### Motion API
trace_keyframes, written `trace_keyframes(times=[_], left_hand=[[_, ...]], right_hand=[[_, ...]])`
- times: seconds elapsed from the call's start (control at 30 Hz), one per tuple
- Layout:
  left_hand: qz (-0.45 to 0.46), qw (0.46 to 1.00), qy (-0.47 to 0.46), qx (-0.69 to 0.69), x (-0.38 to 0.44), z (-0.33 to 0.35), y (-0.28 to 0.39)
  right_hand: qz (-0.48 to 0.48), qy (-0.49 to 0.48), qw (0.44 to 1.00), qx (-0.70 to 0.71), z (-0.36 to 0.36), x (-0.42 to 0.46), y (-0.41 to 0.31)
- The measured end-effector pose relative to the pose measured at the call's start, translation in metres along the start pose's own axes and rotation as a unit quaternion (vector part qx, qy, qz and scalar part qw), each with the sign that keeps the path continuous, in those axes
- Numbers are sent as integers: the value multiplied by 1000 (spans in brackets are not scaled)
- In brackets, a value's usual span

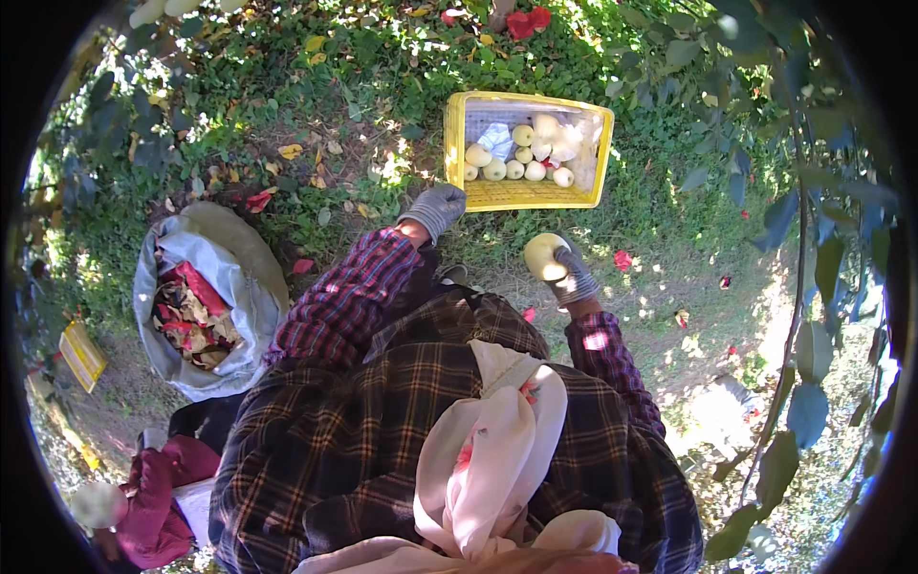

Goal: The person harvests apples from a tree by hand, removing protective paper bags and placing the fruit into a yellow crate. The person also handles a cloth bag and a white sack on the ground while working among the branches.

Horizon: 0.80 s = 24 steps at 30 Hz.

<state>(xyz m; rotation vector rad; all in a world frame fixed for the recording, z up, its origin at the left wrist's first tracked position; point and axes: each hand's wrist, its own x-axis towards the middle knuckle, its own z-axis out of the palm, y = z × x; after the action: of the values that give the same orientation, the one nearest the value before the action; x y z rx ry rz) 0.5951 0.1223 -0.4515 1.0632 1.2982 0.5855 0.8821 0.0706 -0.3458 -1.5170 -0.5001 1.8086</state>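
My right hand (572, 278), in a grey glove, holds a pale yellow apple (545, 257) above the grass. My left hand (434, 212), gloved too, has its fingers curled at the near left corner of a yellow plastic crate (531, 202). Whether it grips the rim or only rests beside it, I cannot tell. Several pale apples (494, 169) lie inside the crate, mostly along its near side. Among them are a crumpled whitish-blue wrapper (496, 139) and a pale, partly sunlit bundle (556, 138).
To my left stands an open woven sack (269, 287) of red and brown paper scraps (192, 316). Someone in maroon clothing (161, 495) is at the lower left, near another yellow crate (83, 356). Leafy branches (800, 287) hang at right. Red scraps (622, 260) dot the grass.
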Motion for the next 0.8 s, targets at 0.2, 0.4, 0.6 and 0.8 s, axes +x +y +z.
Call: trace_keyframes(times=[0.2, 0.4, 0.6, 0.8], left_hand=[[45, 984, -99, -144, 47, 36, -28], [-33, 906, -141, -397, 76, 81, -65], [-101, 788, -105, -598, 124, 117, -123], [-76, 798, -94, -590, 182, 176, -138]], right_hand=[[37, -59, 997, 29, 24, 88, 10], [-9, -63, 982, -179, 7, 159, 54], [57, 274, 930, -240, -77, 292, 44], [-26, 374, 898, -231, -191, 466, 64]])
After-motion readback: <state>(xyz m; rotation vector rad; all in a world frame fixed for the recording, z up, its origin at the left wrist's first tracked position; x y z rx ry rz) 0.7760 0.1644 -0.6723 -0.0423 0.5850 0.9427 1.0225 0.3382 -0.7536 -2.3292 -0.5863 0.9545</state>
